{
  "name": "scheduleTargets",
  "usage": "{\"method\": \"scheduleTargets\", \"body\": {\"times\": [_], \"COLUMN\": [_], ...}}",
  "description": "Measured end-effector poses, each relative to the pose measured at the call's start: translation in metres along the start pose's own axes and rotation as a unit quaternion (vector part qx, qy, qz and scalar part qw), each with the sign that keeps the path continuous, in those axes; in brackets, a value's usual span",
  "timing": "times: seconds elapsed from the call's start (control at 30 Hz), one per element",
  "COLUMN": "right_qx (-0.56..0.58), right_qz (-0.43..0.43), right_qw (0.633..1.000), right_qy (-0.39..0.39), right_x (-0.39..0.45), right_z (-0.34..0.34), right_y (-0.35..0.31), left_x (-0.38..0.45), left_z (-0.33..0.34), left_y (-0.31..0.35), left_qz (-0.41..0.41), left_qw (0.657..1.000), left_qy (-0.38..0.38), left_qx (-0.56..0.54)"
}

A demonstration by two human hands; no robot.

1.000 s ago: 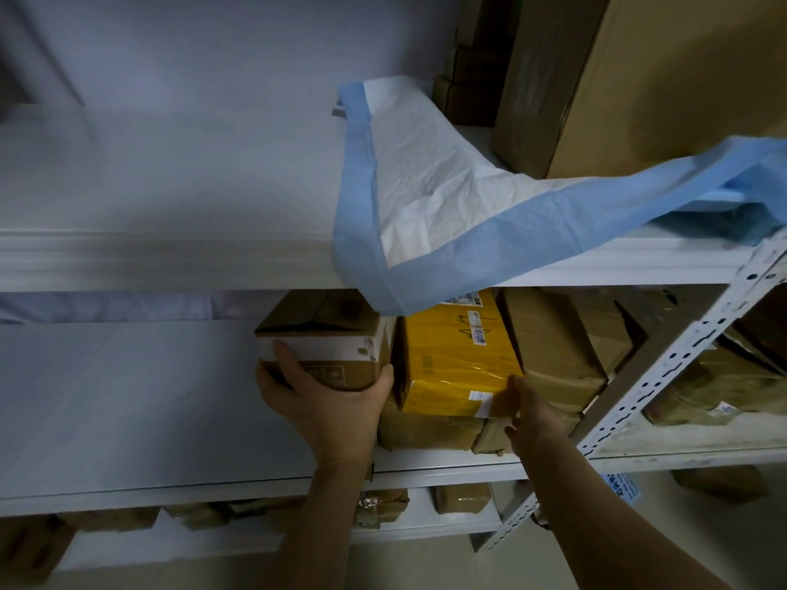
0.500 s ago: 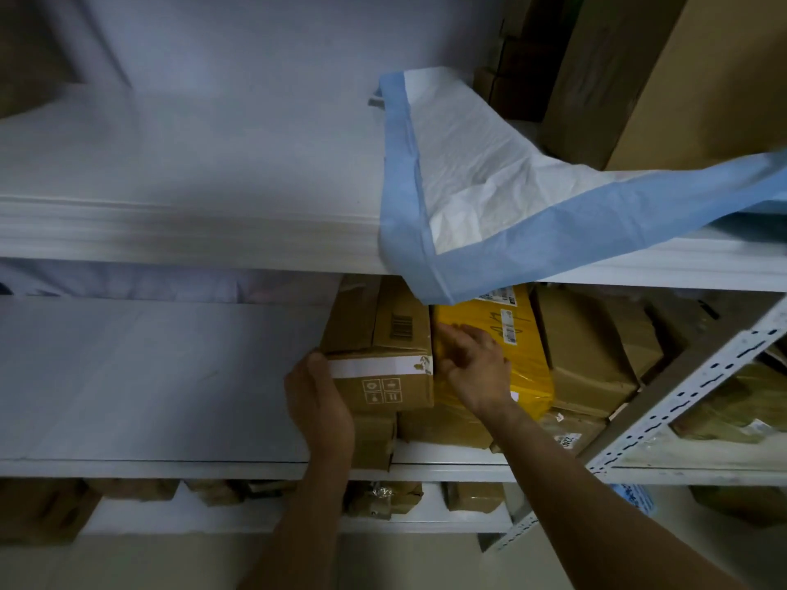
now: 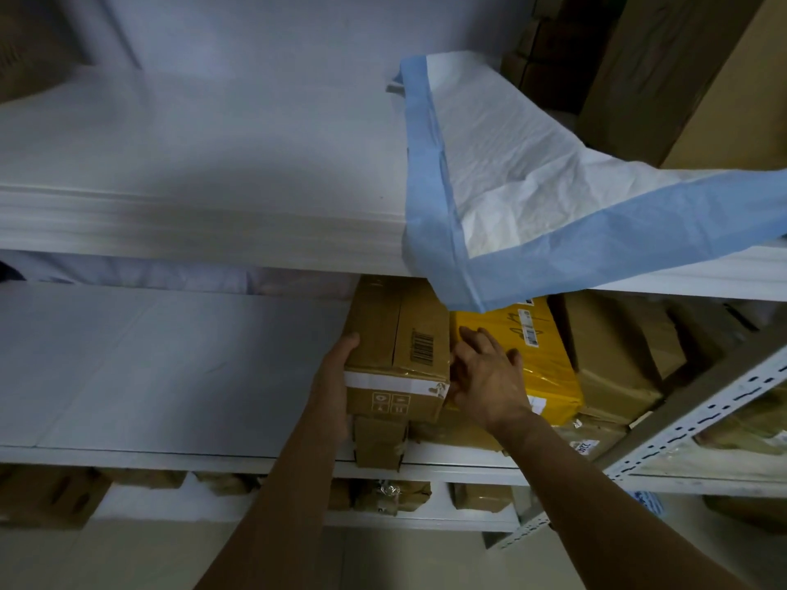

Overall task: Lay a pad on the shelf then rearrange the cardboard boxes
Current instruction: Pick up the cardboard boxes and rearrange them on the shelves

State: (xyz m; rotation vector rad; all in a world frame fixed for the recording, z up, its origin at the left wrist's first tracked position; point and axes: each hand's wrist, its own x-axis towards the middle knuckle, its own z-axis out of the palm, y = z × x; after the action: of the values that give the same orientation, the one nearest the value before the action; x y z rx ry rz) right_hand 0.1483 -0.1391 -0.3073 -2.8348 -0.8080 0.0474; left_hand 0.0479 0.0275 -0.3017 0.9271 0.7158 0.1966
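You have the brown cardboard box (image 3: 398,347) between your two hands now. Half a second ago your right hand (image 3: 485,379) was resting on the yellow parcel (image 3: 541,359); it has since slid across so its fingers wedge into the gap between that parcel and the box's right side. Your left hand (image 3: 334,389) lies flat along the box's left face, thumb hooked over the top edge. So your grip is a two-sided squeeze, with the left fingers fairly straight and the right ones only loosely bent.

The box sits on the middle shelf (image 3: 170,368), stacked on a smaller carton (image 3: 379,445) directly below your grip. Just right of the grip is the yellow parcel, and beyond it more brown boxes (image 3: 617,355). Left of the grip the shelf board lies bare.

Above your grip, the blue-edged pad (image 3: 502,185) lies on the upper shelf (image 3: 191,172) with one corner drooping over the front edge. The pad looks only roughly laid, while the box work seems just under way: this one appears ready to lift or slide leftwards.
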Motion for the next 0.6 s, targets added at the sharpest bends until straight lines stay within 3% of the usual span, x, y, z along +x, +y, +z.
{"method": "scheduleTargets", "body": {"times": [0.13, 0.3, 0.53, 0.6], "right_qx": [-0.012, 0.093, 0.056, 0.063], "right_qz": [-0.021, 0.001, -0.020, -0.012], "right_qw": [1.000, 0.995, 0.998, 0.998], "right_qy": [0.011, 0.029, -0.008, -0.021], "right_x": [-0.013, -0.010, -0.011, -0.014], "right_z": [0.005, 0.002, -0.002, -0.002], "right_y": [0.004, 0.011, 0.015, 0.013], "left_x": [0.000, -0.006, 0.004, 0.006], "left_z": [0.007, 0.014, 0.016, 0.014], "left_y": [-0.010, -0.008, -0.022, -0.024], "left_qz": [-0.002, -0.039, -0.044, -0.054], "left_qw": [0.999, 0.998, 0.995, 0.996], "left_qy": [0.041, 0.051, 0.093, 0.075], "left_qx": [-0.007, -0.014, -0.002, 0.003]}}
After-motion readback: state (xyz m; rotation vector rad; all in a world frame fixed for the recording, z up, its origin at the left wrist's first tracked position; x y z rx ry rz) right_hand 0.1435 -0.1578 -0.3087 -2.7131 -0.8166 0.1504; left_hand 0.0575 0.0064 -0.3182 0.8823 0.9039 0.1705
